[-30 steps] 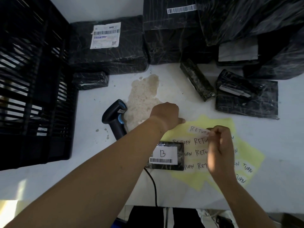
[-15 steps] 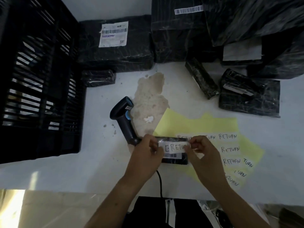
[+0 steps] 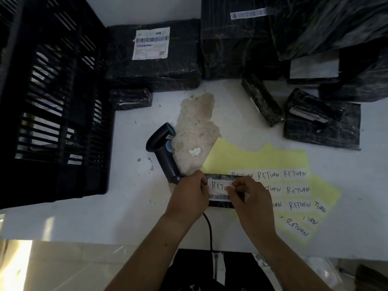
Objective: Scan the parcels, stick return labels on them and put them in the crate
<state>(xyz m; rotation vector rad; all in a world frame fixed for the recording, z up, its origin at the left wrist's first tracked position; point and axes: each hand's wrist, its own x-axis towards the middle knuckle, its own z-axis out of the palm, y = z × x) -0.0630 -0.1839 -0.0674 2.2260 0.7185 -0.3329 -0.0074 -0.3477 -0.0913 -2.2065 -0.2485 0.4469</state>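
Pinching fingers of your right hand (image 3: 249, 198) hold the right end of the return label (image 3: 219, 185) on the small parcel (image 3: 220, 204); your left hand (image 3: 186, 198) curls round the parcel's left end. Label lies just above the parcel's barcode strip (image 3: 218, 197). Parcel flat on the white table (image 3: 126, 217), near its front edge. Scanner (image 3: 162, 152) handle just beside it, left. Yellow sticker sheets (image 3: 252, 158) under its right end. Black crate (image 3: 52, 101) well apart, far left.

It was a parcel returns station. Black wrapped parcels (image 3: 178, 66) crowded a white table (image 3: 367, 185) with a barcode scanner (image 3: 162, 152), a slatted crate (image 3: 52, 122) and RETURN label sheets (image 3: 262, 160).
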